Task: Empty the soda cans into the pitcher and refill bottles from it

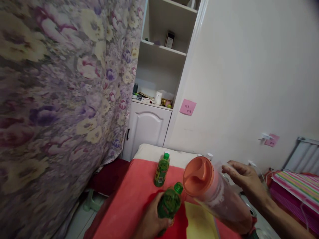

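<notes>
My left hand (152,215) is wrapped round an uncapped green bottle (170,203) above the red cloth. Tilted to the left, a clear pitcher (224,199) with an orange lid (198,176) has its lid end close to the bottle's mouth. It holds a pinkish-brown liquid. My right hand (241,174) is closed at the pitcher's upper side, where its clear handle seems to be; the grip is partly hidden. Behind the held bottle, a second green bottle (161,170) with a green cap stands upright on the table (124,196).
A yellow sheet (199,220) lies under the pitcher. White-capped bottles (209,156) stand behind it. The floral curtain (62,93) hangs at the left, beside a white cabinet (147,127). At the right are striped fabric (299,186) and a metal bed frame (305,151).
</notes>
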### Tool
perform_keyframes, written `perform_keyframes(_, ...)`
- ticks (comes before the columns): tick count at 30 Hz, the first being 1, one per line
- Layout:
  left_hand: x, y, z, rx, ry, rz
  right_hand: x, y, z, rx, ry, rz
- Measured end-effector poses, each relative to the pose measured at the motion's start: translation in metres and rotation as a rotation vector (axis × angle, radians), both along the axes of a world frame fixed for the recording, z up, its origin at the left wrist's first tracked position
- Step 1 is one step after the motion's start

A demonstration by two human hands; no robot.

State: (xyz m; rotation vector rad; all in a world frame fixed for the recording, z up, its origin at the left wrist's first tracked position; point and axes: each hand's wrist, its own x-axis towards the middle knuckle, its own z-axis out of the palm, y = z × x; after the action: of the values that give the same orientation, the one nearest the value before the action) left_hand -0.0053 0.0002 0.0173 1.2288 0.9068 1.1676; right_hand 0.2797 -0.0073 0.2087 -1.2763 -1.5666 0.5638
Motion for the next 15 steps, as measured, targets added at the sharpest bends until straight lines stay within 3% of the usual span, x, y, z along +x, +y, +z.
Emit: perform_keyframes(15, 0.0001, 0.0023, -0.0074, 0.009, -0.056, -0.032, 0.0043, 0.0042, 0.0068, 0.036, -0.083, 0.026)
